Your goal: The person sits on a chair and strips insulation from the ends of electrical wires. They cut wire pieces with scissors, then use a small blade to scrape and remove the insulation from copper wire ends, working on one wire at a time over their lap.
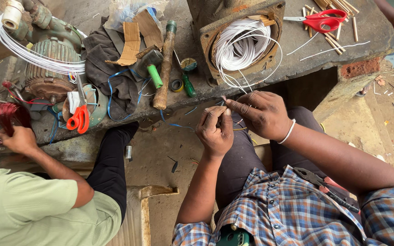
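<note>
thin white wires [233,93] trail from the stator's coil [242,45] to pinching fingertips

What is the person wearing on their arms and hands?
Both hands are bare, no gloves. The right hand has a thin white band around its wrist. The left hand wears nothing. Short checked sleeves, blue, white and orange, end above the elbows, leaving both forearms uncovered.

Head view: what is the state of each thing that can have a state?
left hand: pinching thin wires
right hand: pinching the same wires
thin wires: held between both hands
red scissors: shut, lying on bench
orange scissors: lying on bench
white wire coil: inside motor housing
</note>
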